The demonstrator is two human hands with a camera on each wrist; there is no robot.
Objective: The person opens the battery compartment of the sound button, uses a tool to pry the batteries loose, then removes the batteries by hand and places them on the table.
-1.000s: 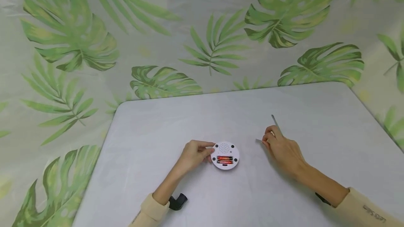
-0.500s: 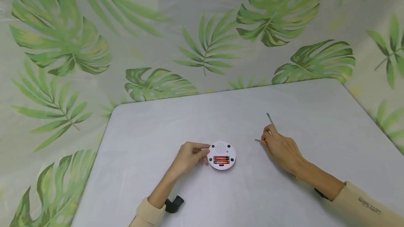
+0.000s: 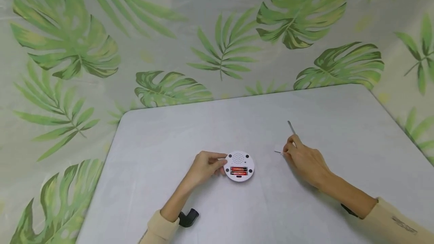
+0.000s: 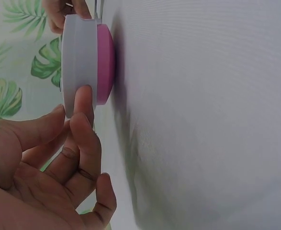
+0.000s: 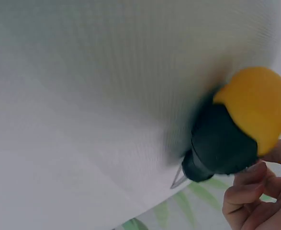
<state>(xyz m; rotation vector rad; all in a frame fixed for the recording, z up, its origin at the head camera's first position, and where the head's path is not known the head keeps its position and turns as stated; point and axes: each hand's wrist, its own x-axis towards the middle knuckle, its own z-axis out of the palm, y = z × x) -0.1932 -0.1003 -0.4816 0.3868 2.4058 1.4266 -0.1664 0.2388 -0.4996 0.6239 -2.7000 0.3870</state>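
My left hand [image 3: 207, 166] pinches the left edge of a round white battery-powered device [image 3: 238, 157]. Speaker holes, dark feet and an uncovered compartment with two red batteries [image 3: 239, 171] face up. In the left wrist view, thumb and fingers grip its white rim, and its pink domed side [image 4: 106, 64] faces the table. To the right, my right hand [image 3: 306, 163] holds a screwdriver, its metal shaft [image 3: 291, 127] pointing away. The right wrist view shows its black-and-yellow handle [image 5: 236, 124]. A small thin pale piece [image 3: 278, 152] sticks out from the right fingertips; I cannot tell what it is.
Both hands are over a white-covered table [image 3: 190, 123]. Behind it hangs a pale cloth with green leaf prints [image 3: 162, 89]. A black curved part [image 3: 189, 217] juts out beside the left cuff.
The head view has shifted slightly. The thin piece at my right fingertips has turned more edge-on. Both hands keep their holds, and the device stays in about the same place.
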